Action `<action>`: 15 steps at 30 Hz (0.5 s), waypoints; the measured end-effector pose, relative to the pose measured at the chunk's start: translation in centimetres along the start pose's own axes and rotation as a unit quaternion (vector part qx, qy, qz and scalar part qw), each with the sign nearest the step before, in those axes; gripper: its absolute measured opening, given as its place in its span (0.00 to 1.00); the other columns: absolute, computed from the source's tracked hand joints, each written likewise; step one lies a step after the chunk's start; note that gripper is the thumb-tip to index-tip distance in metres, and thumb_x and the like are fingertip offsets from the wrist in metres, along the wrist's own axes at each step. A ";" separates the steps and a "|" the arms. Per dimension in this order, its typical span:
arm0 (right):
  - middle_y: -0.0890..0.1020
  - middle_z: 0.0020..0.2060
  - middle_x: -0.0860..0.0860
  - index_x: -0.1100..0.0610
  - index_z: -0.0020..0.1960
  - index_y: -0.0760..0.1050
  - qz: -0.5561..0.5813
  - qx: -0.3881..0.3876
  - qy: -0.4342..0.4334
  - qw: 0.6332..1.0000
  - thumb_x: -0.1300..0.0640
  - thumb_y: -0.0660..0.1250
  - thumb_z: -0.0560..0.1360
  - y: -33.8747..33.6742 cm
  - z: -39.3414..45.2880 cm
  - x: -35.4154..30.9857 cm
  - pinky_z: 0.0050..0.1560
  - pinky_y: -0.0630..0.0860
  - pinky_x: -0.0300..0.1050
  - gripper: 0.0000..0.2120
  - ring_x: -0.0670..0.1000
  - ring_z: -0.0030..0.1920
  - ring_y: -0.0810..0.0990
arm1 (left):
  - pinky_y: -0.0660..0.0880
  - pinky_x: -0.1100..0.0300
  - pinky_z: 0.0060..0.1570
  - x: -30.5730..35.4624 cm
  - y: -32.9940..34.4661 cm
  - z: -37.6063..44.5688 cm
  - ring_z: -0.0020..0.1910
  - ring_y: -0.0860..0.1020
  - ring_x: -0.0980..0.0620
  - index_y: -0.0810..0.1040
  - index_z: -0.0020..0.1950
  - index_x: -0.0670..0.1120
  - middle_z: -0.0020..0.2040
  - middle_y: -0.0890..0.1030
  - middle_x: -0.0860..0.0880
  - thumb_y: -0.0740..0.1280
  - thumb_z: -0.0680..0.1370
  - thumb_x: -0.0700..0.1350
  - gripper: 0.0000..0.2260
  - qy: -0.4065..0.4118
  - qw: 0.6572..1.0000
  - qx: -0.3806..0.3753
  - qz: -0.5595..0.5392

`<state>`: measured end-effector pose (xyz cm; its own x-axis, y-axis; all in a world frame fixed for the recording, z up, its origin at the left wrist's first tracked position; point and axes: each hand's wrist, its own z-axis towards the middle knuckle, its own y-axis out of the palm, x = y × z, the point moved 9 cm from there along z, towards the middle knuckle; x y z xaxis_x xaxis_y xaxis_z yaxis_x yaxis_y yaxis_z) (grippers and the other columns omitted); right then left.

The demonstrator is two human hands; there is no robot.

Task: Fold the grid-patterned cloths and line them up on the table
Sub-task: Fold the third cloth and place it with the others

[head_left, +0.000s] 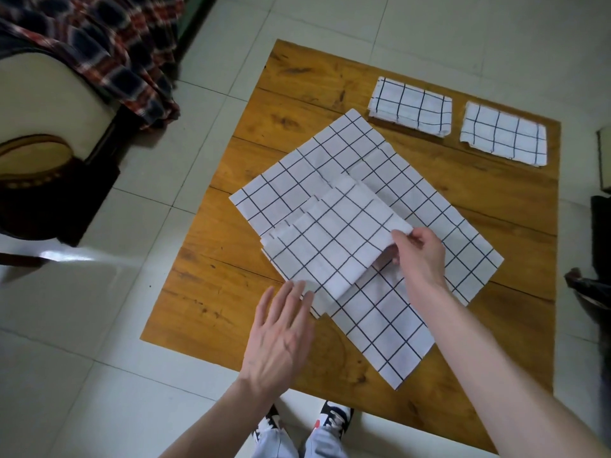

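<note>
A partly folded white cloth with a black grid lies on top of a larger flat grid cloth in the middle of the wooden table. My right hand pinches the folded cloth's right corner, lifting it slightly. My left hand is flat, fingers apart, its fingertips resting on the folded cloth's near corner. Two finished folded grid cloths sit side by side at the table's far right: one and another.
A plaid blanket hangs over a cream chair at the left. Dark objects stand by the table's right edge. White floor tiles surround the table, and my shoes show below its near edge.
</note>
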<state>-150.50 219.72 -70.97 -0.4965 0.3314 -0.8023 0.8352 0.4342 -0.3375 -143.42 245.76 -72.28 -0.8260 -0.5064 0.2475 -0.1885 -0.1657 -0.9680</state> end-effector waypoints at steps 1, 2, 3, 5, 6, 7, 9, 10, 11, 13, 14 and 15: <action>0.85 0.42 0.53 0.58 0.53 0.77 0.032 0.008 0.023 0.999 0.59 0.70 0.81 -0.7 -0.8 0.8 0.43 0.80 0.42 0.03 0.49 0.41 0.81 | 0.62 0.40 0.77 -0.4 -0.2 0.1 0.78 0.68 0.41 0.73 0.76 0.43 0.77 0.73 0.42 0.62 0.84 0.49 0.21 -0.012 1.000 0.005 -0.001; 0.86 0.41 0.54 0.58 0.54 0.77 0.062 0.016 0.046 0.997 0.60 0.70 0.81 -1.3 -1.6 1.7 0.44 0.80 0.43 0.04 0.49 0.40 0.82 | 0.62 0.40 0.77 -0.6 -0.4 0.2 0.78 0.68 0.41 0.73 0.76 0.42 0.77 0.72 0.42 0.62 0.84 0.49 0.21 -0.018 1.000 0.009 -0.003; 0.87 0.39 0.55 0.59 0.54 0.76 0.085 0.025 0.064 0.994 0.60 0.71 0.81 -1.8 -2.4 2.5 0.45 0.81 0.45 0.05 0.50 0.39 0.84 | 0.62 0.40 0.77 -0.7 -0.5 0.2 0.77 0.69 0.41 0.73 0.76 0.42 0.77 0.72 0.41 0.61 0.84 0.49 0.21 -0.018 1.000 0.011 -0.004; 0.88 0.38 0.55 0.59 0.53 0.76 0.093 0.041 0.077 0.992 0.59 0.71 0.81 -2.7 -3.6 4.0 0.44 0.83 0.46 0.05 0.51 0.40 0.87 | 0.62 0.41 0.76 -0.3 -0.3 0.2 0.77 0.69 0.41 0.72 0.76 0.42 0.77 0.72 0.41 0.60 0.84 0.49 0.22 -0.004 1.000 0.009 -0.005; 0.88 0.38 0.55 0.59 0.52 0.76 0.080 0.045 0.074 0.993 0.59 0.71 0.81 -3.0 -4.1 4.6 0.42 0.82 0.45 0.05 0.50 0.39 0.88 | 0.62 0.41 0.76 -0.1 -0.1 0.1 0.77 0.70 0.41 0.71 0.77 0.42 0.77 0.72 0.42 0.60 0.85 0.49 0.22 0.005 1.000 0.004 -0.004; 0.88 0.38 0.54 0.59 0.51 0.77 0.051 0.049 0.065 0.995 0.57 0.70 0.82 -3.3 -4.5 5.0 0.40 0.81 0.44 0.05 0.49 0.39 0.88 | 0.61 0.42 0.76 0.2 0.2 0.1 0.77 0.69 0.41 0.71 0.78 0.42 0.77 0.72 0.42 0.59 0.85 0.50 0.23 0.012 1.000 -0.003 -0.003; 0.88 0.40 0.51 0.59 0.49 0.78 -0.036 0.058 0.033 0.997 0.53 0.69 0.81 -3.8 -4.9 5.6 0.39 0.77 0.41 0.08 0.49 0.38 0.87 | 0.60 0.42 0.77 0.3 0.9 0.1 0.79 0.67 0.42 0.68 0.80 0.43 0.79 0.69 0.43 0.57 0.86 0.51 0.24 0.012 1.000 -0.018 -0.002; 0.87 0.41 0.50 0.58 0.49 0.77 -0.079 0.059 0.014 0.995 0.51 0.69 0.81 -4.0 -4.8 5.8 0.38 0.75 0.40 0.10 0.50 0.39 0.86 | 0.60 0.42 0.77 0.3 1.2 0.2 0.80 0.66 0.43 0.67 0.81 0.43 0.80 0.68 0.43 0.57 0.86 0.51 0.25 0.009 1.000 -0.025 -0.002; 0.85 0.42 0.49 0.58 0.50 0.77 -0.119 0.061 -0.005 0.991 0.49 0.69 0.81 -4.1 -4.8 6.0 0.39 0.74 0.41 0.11 0.52 0.42 0.85 | 0.59 0.42 0.77 0.4 1.4 0.2 0.81 0.64 0.43 0.65 0.82 0.43 0.81 0.66 0.43 0.57 0.86 0.52 0.25 0.005 1.000 -0.030 -0.002; 0.80 0.47 0.48 0.57 0.58 0.75 -0.181 0.078 -0.054 0.979 0.48 0.68 0.82 -4.3 -4.7 5.7 0.42 0.75 0.45 0.13 0.54 0.49 0.82 | 0.58 0.42 0.78 0.4 1.7 0.4 0.82 0.61 0.43 0.62 0.83 0.43 0.82 0.64 0.43 0.56 0.86 0.52 0.27 -0.001 0.999 -0.035 -0.002; 0.77 0.50 0.48 0.57 0.63 0.73 -0.205 0.093 -0.088 0.970 0.48 0.68 0.82 -4.4 -4.9 5.3 0.45 0.75 0.47 0.16 0.55 0.51 0.80 | 0.58 0.41 0.78 0.4 1.8 0.6 0.82 0.60 0.44 0.60 0.84 0.43 0.82 0.63 0.43 0.56 0.86 0.53 0.27 -0.004 0.999 -0.039 -0.001; 0.75 0.53 0.49 0.58 0.67 0.71 -0.229 0.111 -0.134 0.958 0.50 0.68 0.82 -4.4 -5.1 4.8 0.46 0.75 0.48 0.18 0.55 0.54 0.78 | 0.59 0.41 0.78 0.5 1.9 0.7 0.83 0.59 0.44 0.59 0.84 0.43 0.83 0.63 0.43 0.56 0.86 0.53 0.28 -0.007 0.999 -0.044 0.001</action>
<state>-157.81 223.67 -70.79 -0.7697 -0.0905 -0.6319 0.5884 0.2836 -0.7572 -143.80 244.60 -74.01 -0.8193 -0.5183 0.2453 -0.2326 -0.0905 -0.9683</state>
